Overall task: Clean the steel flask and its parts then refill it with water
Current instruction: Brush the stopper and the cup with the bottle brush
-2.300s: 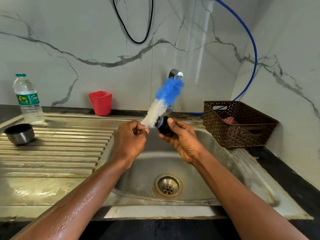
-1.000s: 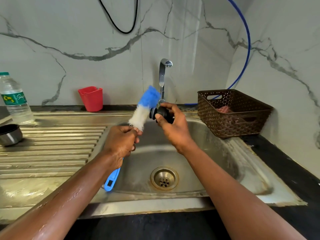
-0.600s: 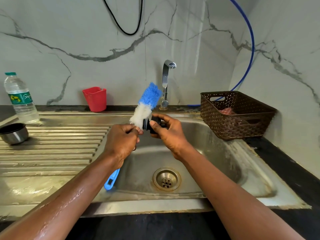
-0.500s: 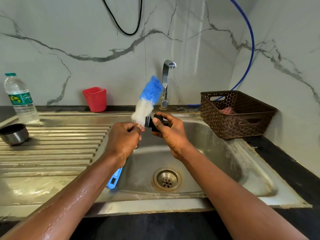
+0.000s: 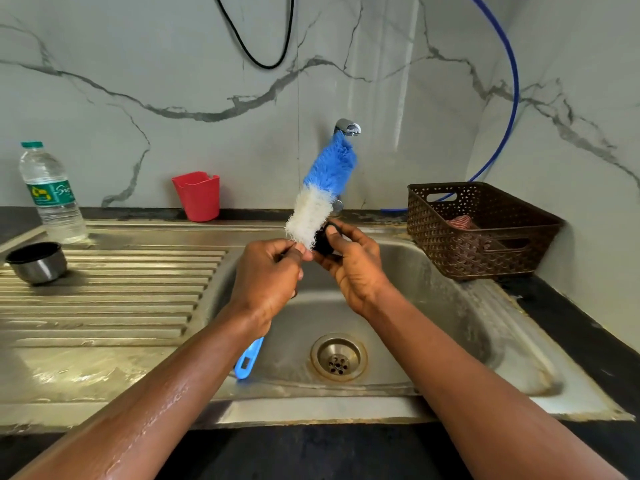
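My left hand [image 5: 268, 277] grips a bottle brush [image 5: 322, 192] just below its bristles. The brush head is white at the base and blue at the tip, and it points up toward the tap [image 5: 347, 128]. The blue handle end pokes out below my wrist. My right hand [image 5: 353, 265] holds a small black flask stopper [image 5: 325, 242] against the white bristles, over the sink basin [image 5: 433, 306]. A steel flask cup [image 5: 36, 262] stands on the ribbed drainboard at the left. The flask body is not in view.
A clear water bottle [image 5: 52, 195] stands at the back left, and a red plastic cup [image 5: 197, 195] sits against the wall. A brown woven basket [image 5: 481, 230] with a cloth inside sits right of the sink. The drain [image 5: 338, 357] lies below my hands.
The brush has shifted up and slightly right, its tip now near the tap spout. My right hand keeps the stopper against the bristles while both hands stay over the basin.
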